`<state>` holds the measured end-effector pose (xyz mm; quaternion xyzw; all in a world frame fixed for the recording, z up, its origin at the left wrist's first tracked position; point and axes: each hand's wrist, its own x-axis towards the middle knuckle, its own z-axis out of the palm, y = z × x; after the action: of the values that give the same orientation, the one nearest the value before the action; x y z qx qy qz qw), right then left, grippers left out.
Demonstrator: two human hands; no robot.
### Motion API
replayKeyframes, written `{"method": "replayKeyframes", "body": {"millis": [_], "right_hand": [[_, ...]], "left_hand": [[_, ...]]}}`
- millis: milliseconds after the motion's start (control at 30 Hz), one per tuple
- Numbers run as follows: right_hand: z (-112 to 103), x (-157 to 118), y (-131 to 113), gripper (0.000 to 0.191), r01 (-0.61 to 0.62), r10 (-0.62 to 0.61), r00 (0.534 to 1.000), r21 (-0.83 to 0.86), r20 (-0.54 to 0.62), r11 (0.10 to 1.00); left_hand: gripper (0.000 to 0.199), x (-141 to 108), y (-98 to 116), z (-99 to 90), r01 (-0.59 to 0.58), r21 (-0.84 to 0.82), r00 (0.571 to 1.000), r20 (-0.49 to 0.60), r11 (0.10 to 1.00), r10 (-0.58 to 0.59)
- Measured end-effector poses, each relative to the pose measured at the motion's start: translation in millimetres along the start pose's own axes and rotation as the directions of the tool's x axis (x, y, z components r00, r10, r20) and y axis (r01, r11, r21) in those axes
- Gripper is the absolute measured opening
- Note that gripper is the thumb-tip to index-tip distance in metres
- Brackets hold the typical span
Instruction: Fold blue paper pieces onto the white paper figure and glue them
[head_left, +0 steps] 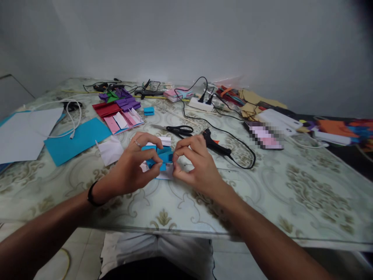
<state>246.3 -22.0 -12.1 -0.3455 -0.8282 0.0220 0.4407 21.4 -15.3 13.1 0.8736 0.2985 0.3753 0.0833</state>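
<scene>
Both hands are up over the near middle of the table (256,210), working on a bit of folded blue paper (166,156). The left hand (135,163), the one with the ring (137,142) and the black bracelet (91,194), has thumb and index tips pressed together, pinching the left part of the paper. The right hand (198,163) has its thumb and index curled in at the other end, pinching that side. Can't tell how tight either grip is, and the fingertips hide some of the paper. It sits right between the two hands, with more blue and white folded pieces just below and behind it, partly covered by the fingers.

Just beyond the hands there's a pair of black scissors (179,130), and the glue gun (216,144) lies near the right hand, its cord looping off to the right. Over on the left are a crumpled white scrap (110,151), a flat blue sheet (79,139) and a big white sheet (27,132). Further back there's pink (113,123), red (106,110) and purple paper (128,102), plus a power strip (200,104) with two black plugs in it. A phone (265,135) lies off to the right, screen pixelated.
</scene>
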Motion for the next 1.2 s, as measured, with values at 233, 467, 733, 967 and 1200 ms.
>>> {"method": "replayKeyframes", "body": {"millis": [233, 467, 733, 967, 1200], "right_hand": [[-5, 3, 3, 0.013, 0.007, -0.007, 1.0, 0.028, 0.02, 1.0], [-9, 3, 5, 0.017, -0.043, 0.041, 0.999, 0.065, 0.028, 0.997], [-11, 4, 9, 0.024, -0.112, 0.089, 0.991, 0.254, 0.098, 0.961], [-8, 5, 8, 0.002, -0.285, 0.212, 0.952, 0.384, 0.221, 0.878], [0, 0, 6, 0.007, -0.475, 0.329, 0.869, 0.433, 0.371, 0.766]], "left_hand": [[0.014, 2, -3, -3.3, 0.004, -0.044, 0.999, 0.04, 0.999, -0.002], [0.013, 3, -7, -4.5, 0.054, -0.043, 0.998, 0.034, 0.998, -0.052], [0.014, 3, -16, -6.8, 0.152, -0.279, 0.988, 0.059, 0.948, -0.141], [0.013, 2, -14, -1.9, 0.205, -0.385, 0.973, 0.177, 0.9, -0.146], [0.031, -1, -4, 7.6, 0.052, -0.198, 0.99, 0.141, 0.979, -0.024]]}}
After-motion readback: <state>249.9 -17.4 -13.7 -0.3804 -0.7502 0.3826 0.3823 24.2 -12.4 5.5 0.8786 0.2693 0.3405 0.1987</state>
